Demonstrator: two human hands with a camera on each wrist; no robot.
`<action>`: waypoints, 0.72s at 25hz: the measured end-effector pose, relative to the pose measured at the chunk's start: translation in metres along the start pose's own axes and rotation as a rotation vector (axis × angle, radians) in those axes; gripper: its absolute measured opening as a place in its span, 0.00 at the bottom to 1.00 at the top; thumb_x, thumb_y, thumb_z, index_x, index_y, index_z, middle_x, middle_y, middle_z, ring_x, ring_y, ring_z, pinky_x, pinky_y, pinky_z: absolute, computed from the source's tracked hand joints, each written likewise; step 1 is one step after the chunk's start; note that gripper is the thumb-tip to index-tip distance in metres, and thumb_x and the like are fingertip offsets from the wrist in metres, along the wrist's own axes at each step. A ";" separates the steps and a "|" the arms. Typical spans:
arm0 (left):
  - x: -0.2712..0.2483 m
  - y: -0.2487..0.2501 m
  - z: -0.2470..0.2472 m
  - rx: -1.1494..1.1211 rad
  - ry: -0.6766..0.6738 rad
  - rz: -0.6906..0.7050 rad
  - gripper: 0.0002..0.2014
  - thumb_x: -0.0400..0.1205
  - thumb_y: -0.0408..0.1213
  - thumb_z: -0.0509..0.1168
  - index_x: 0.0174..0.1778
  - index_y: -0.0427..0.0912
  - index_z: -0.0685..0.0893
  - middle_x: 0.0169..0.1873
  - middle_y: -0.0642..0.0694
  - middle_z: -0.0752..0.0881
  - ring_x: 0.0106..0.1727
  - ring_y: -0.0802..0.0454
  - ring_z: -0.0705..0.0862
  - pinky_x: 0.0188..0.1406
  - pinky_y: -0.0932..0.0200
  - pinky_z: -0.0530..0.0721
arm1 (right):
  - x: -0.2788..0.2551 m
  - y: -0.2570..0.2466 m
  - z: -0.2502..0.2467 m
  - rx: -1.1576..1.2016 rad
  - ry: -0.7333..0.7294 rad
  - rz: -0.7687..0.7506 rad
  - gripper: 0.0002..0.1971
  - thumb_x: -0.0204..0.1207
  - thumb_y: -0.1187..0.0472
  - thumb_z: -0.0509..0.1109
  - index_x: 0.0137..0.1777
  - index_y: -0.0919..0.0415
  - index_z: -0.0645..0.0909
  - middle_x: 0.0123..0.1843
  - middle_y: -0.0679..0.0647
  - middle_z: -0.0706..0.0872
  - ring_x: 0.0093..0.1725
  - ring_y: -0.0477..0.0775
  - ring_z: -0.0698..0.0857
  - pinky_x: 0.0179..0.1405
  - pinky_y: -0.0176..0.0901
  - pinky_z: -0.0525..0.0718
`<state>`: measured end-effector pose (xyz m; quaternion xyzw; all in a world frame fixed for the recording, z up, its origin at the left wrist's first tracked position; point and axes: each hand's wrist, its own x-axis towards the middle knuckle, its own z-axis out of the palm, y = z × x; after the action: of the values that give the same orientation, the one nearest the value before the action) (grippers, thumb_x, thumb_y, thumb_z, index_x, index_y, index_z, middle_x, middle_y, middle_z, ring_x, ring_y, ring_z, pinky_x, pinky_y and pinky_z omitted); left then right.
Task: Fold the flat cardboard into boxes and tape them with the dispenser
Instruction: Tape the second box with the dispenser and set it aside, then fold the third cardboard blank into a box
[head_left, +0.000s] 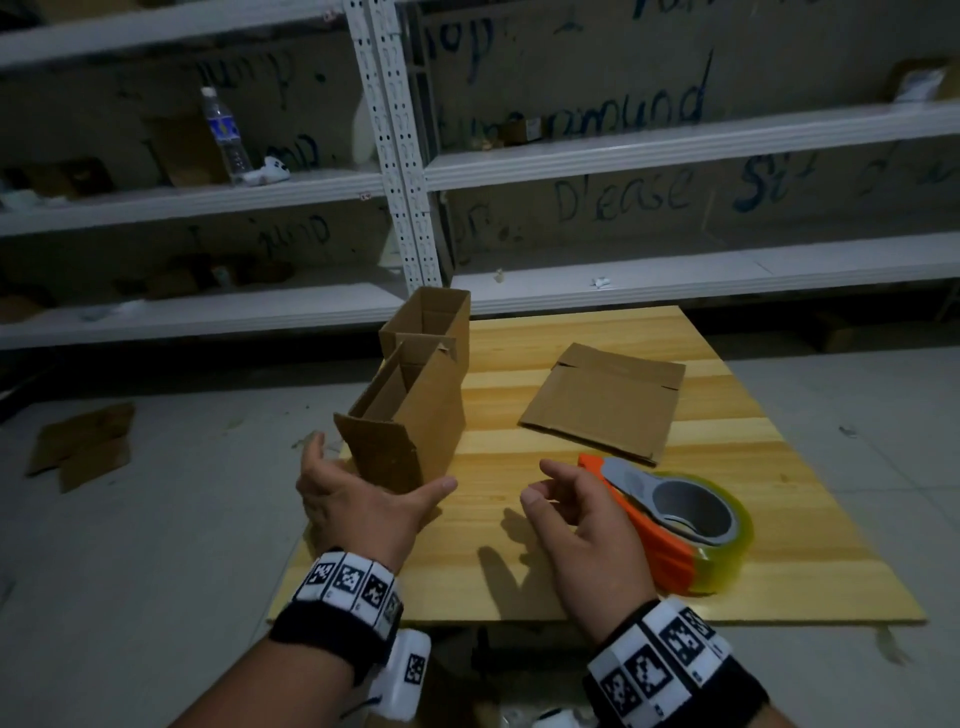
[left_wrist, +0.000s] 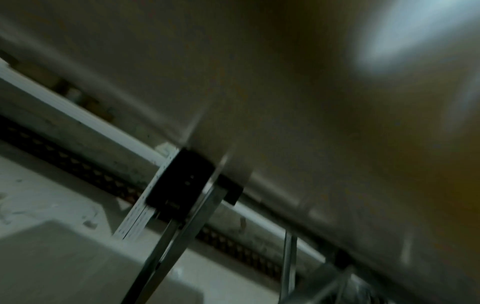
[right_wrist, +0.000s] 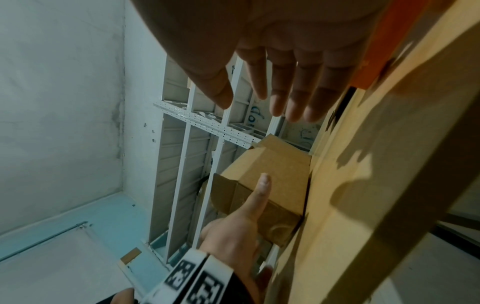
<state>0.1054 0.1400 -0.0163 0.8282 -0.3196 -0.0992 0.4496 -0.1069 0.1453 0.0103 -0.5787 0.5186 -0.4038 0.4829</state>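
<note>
Cardboard box (head_left: 410, 415) upright between flat sheet (head_left: 605, 400), tape dispenser (head_left: 675, 514) and both relaxed, empty hands (head_left: 358, 499)

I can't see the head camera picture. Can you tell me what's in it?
Two bare hands hover open over a wooden table: the left hand by an open-topped box, the right hand beside an orange tape dispenser. Flat cardboard lies behind; shelves beyond.

Bare counter (head_left: 519, 519) lies open between the left hand (head_left: 358, 499) and right hand (head_left: 582, 525). The upright box (head_left: 415, 421) blocks the left edge, a second box (head_left: 431, 322) behind it. Flat cardboard (head_left: 602, 400) and the tape dispenser (head_left: 680, 519) crowd the right side.
</note>
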 end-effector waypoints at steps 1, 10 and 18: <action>-0.004 -0.001 -0.004 -0.032 0.015 -0.024 0.73 0.53 0.52 0.93 0.85 0.62 0.47 0.83 0.35 0.66 0.83 0.31 0.71 0.77 0.25 0.78 | 0.000 0.000 -0.004 0.016 0.009 -0.005 0.21 0.83 0.51 0.72 0.75 0.45 0.77 0.56 0.39 0.86 0.51 0.35 0.84 0.37 0.24 0.81; -0.069 0.072 -0.009 -0.197 -0.289 0.300 0.12 0.81 0.52 0.75 0.56 0.58 0.82 0.52 0.55 0.86 0.52 0.57 0.85 0.47 0.55 0.85 | 0.008 -0.007 -0.052 0.218 0.285 -0.063 0.13 0.81 0.46 0.70 0.64 0.43 0.84 0.57 0.44 0.91 0.57 0.48 0.90 0.59 0.57 0.90; 0.004 0.145 0.104 0.134 -0.602 0.119 0.30 0.84 0.55 0.74 0.71 0.34 0.82 0.68 0.36 0.87 0.60 0.37 0.86 0.55 0.51 0.85 | 0.027 0.005 -0.102 0.429 0.474 0.111 0.03 0.84 0.52 0.71 0.53 0.48 0.85 0.53 0.50 0.92 0.55 0.52 0.90 0.65 0.62 0.88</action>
<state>-0.0027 0.0098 0.0414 0.7693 -0.4921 -0.2919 0.2842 -0.2032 0.1040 0.0253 -0.3247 0.5503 -0.6004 0.4809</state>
